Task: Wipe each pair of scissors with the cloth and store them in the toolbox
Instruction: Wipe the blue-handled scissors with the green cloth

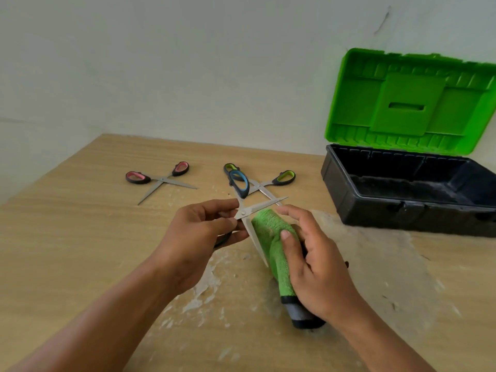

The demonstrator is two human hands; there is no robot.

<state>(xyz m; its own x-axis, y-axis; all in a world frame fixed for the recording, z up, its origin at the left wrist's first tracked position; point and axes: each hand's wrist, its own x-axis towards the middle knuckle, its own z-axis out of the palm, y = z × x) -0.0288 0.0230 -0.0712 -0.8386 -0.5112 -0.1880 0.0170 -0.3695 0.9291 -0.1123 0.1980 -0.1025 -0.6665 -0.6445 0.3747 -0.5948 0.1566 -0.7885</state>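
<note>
Green microfibre cloth (271, 237) held in our right hand (316, 264), thumb on top, against blade of blue-handled steel scissors (243, 212). Left hand (198, 232) pinches them at pivot, above wooden desk (80, 237). First pair mid-wipe, we judge. Black toolbox with green lid (402, 210) open, apparently empty. Scissors: three. Pink-handled pair (161, 179) and green-handled pair (259, 185) wait on desk.

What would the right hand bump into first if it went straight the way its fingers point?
Probably the upper blade of the blue-handled scissors held by the left hand; the fingertips of the right hand are almost at it. Beyond lie the green-handled scissors, though depth is hard to judge.
</note>
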